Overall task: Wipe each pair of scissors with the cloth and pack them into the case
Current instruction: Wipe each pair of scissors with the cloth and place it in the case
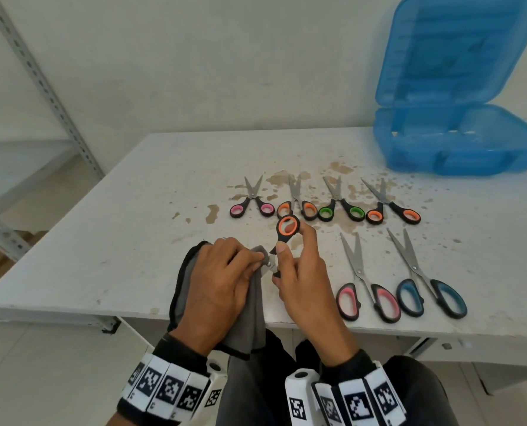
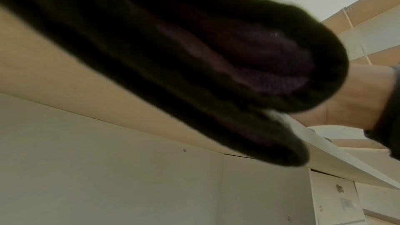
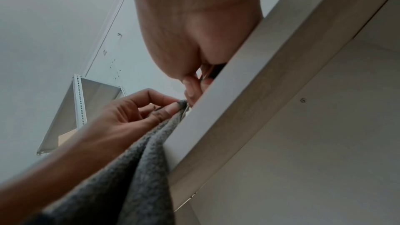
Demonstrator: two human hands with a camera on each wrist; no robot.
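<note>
The left hand (image 1: pixel 222 281) is curled around the grey cloth (image 1: pixel 246 318) and pinches it onto the blades of the small orange scissors (image 1: pixel 287 226). The right hand (image 1: pixel 305 281) grips those scissors by the handle, with one orange ring sticking up past the fingertips. Both hands sit at the near edge of the worktop (image 1: pixel 127 235), and the cloth hangs down over that edge. To wipe well, I think the right hand should hold the scissors steady while the cloth slides along the blades toward the tips, away from the sharp edge. Just to the right of the right hand lie the big pink scissors (image 1: pixel 367 287) and the big blue scissors (image 1: pixel 431 287). A little past the hands is a row of four small scissors (image 1: pixel 323 199), with pink, orange, green and orange handles. Far off to the right, past everything, stands the blue case (image 1: pixel 458 139), open with its lid up. No scissors can be seen inside it. No words or labels can be read anywhere.
</note>
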